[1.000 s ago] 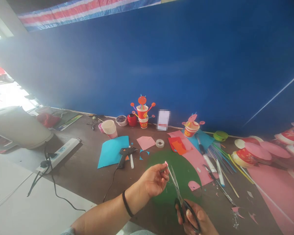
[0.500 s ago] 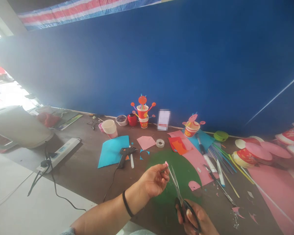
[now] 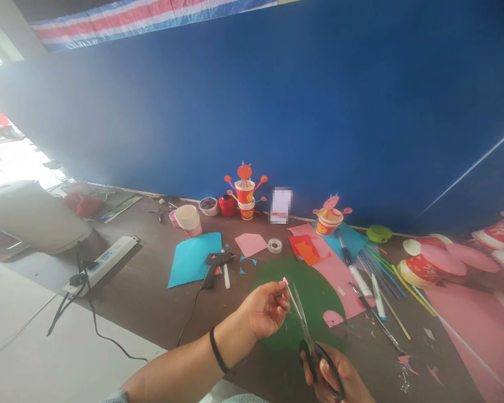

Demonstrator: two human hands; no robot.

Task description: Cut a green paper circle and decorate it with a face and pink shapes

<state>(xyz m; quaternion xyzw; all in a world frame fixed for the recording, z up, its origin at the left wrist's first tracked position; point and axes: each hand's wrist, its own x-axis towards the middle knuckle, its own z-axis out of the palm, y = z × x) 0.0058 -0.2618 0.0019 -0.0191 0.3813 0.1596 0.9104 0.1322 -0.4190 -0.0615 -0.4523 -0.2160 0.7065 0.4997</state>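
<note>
Between the fingertips of my left hand [image 3: 269, 310] is a small piece of pink paper [image 3: 285, 281]. My right hand [image 3: 338, 372] is closed round the black handles of a pair of scissors [image 3: 304, 324]. The blades point up and are slightly apart, with one tip close to the left fingers. Below both hands lies a round green mat [image 3: 319, 291]. A pink paper cutout [image 3: 333, 318] rests on the mat's right edge, beside a large pink sheet [image 3: 355, 291].
A black glue gun [image 3: 214, 266] lies on blue paper [image 3: 193, 257], its cable running forward. Decorated paper cups [image 3: 246, 196] stand by the blue wall. Markers [image 3: 378, 296], straws [image 3: 380, 266] and paper scraps are on the right. A power strip [image 3: 105, 263] is at left.
</note>
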